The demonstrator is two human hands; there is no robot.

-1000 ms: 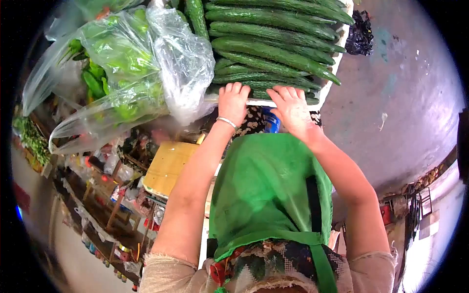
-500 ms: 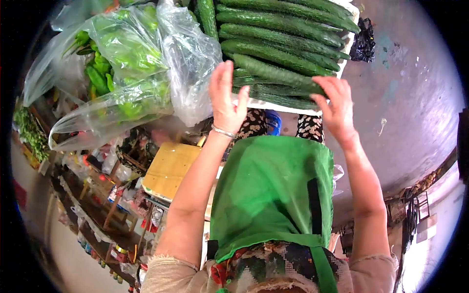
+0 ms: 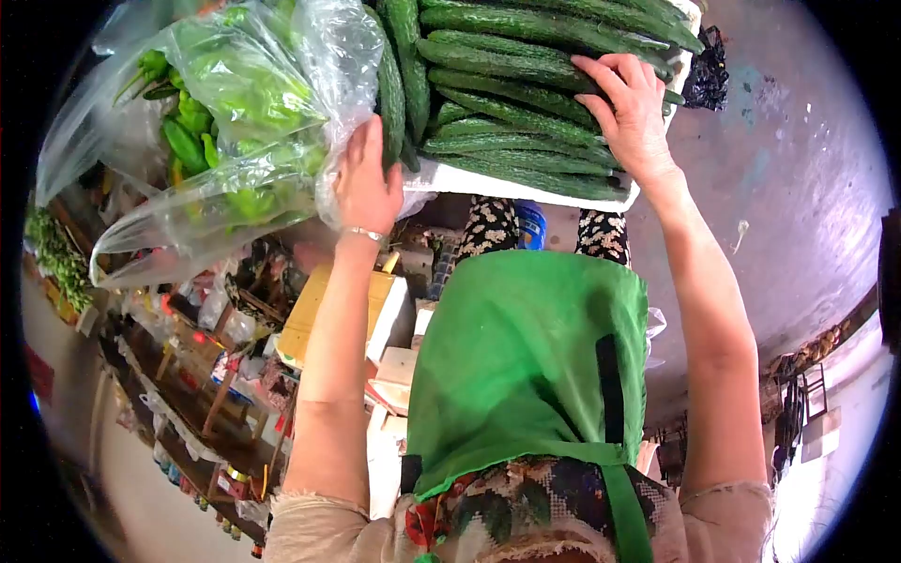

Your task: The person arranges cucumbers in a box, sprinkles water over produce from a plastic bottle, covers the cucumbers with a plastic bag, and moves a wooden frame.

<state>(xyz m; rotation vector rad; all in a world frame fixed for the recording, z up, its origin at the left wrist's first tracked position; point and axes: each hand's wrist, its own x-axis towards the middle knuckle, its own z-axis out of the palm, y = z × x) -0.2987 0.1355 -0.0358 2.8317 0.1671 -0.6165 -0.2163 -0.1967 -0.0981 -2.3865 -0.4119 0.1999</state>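
Observation:
Long, ridged green cucumbers (image 3: 526,21) lie side by side in a white foam box (image 3: 526,186), with a few turned lengthwise along its left side. My right hand (image 3: 638,117) is over the right part of the pile, thumb and fingers around one cucumber (image 3: 497,61). My left hand (image 3: 369,183) has its fingers stretched out against the clear plastic bag (image 3: 352,80), beside the lengthwise cucumbers (image 3: 389,98). Green peppers (image 3: 183,141) show inside and at the mouth of the bag.
A black plastic bag (image 3: 709,70) sits on the grey floor (image 3: 779,188) to the right of the box. Below the pepper bag stands a yellow box (image 3: 314,310). Shelves with packaged goods (image 3: 221,375) are at the lower left. A green apron (image 3: 526,357) covers my front.
My left hand has moved left from the cucumbers to the plastic bag, whose edge has shifted left, exposing lengthwise cucumbers. My right hand has moved up the pile with a cucumber from the near side.

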